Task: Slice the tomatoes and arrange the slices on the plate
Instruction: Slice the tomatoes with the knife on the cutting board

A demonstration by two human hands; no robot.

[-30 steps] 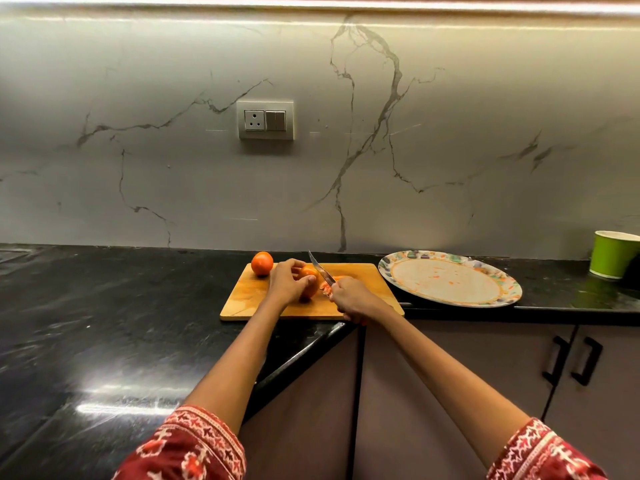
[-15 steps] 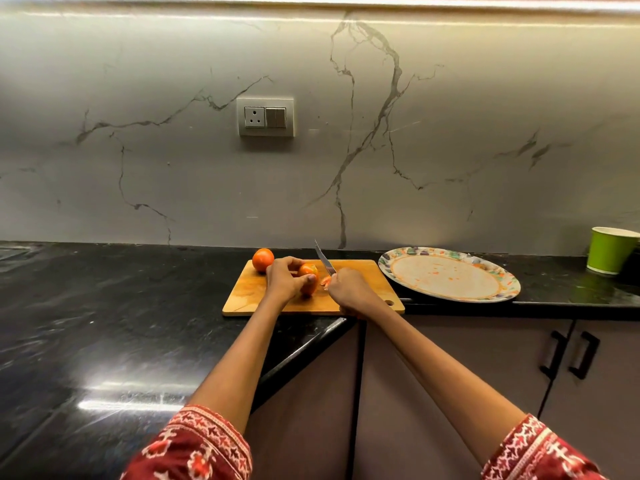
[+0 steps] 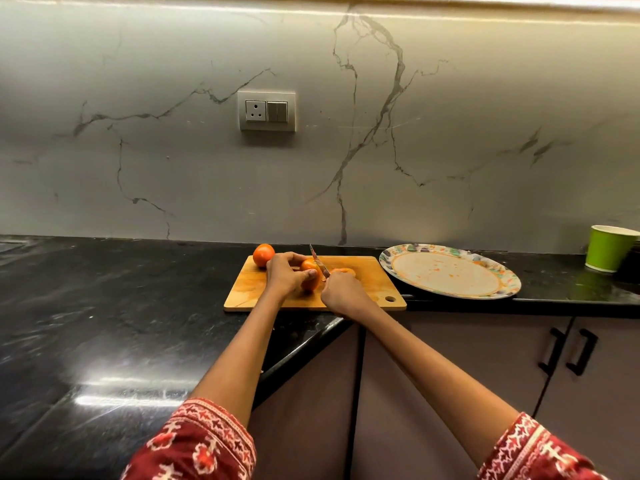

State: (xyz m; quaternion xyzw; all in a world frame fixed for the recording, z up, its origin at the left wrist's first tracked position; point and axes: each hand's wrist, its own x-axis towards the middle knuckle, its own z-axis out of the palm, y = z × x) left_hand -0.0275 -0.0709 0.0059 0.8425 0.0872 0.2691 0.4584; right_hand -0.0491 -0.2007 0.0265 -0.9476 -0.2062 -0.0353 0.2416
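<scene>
On the wooden cutting board [image 3: 367,285] my left hand [image 3: 285,275] grips an orange-red tomato [image 3: 309,268] from the left. My right hand [image 3: 343,292] holds a knife [image 3: 319,264] whose blade stands against the tomato's right side, tip pointing away from me. A cut tomato slice [image 3: 343,271] lies on the board just right of the blade. A whole tomato [image 3: 263,255] sits at the board's far left corner. The oval patterned plate [image 3: 408,258] lies to the right of the board, smeared with juice and holding no slices.
A green paper cup [image 3: 607,247] stands at the far right of the black counter [image 3: 104,306]. The marble wall with a socket [image 3: 266,111] rises behind. Cabinet doors with black handles [image 3: 568,351] are below the counter edge.
The knife blade has shifted onto the tomato's right side and a slice now lies right of the blade. My left hand keeps its grip on the tomato.
</scene>
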